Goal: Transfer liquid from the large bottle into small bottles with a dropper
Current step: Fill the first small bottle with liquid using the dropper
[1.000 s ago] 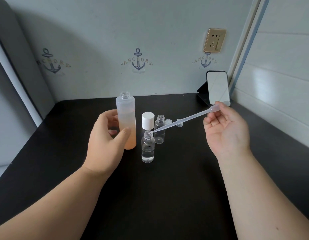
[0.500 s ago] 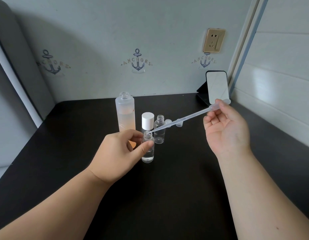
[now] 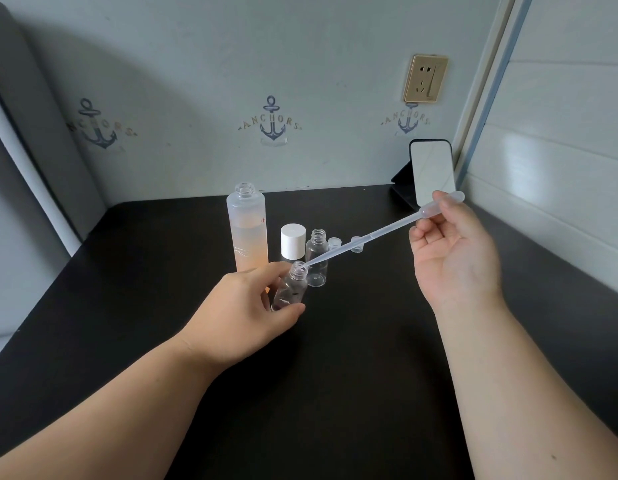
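Note:
The large frosted bottle stands uncapped on the black table, holding pale orange liquid. My left hand grips a small clear bottle, tilted with its mouth toward the right. My right hand pinches the bulb of a clear plastic dropper; the dropper's tip rests at the mouth of the tilted bottle. A second small clear bottle stands upright and open just behind.
A white cap stands between the large bottle and the small ones. Two small clear caps lie behind them. A small mirror leans at the back right corner. Walls close in the table behind and at the right.
My left hand let go of the large bottle, moved right, took the front small bottle and tilted it toward the dropper tip. My right hand stayed almost still.

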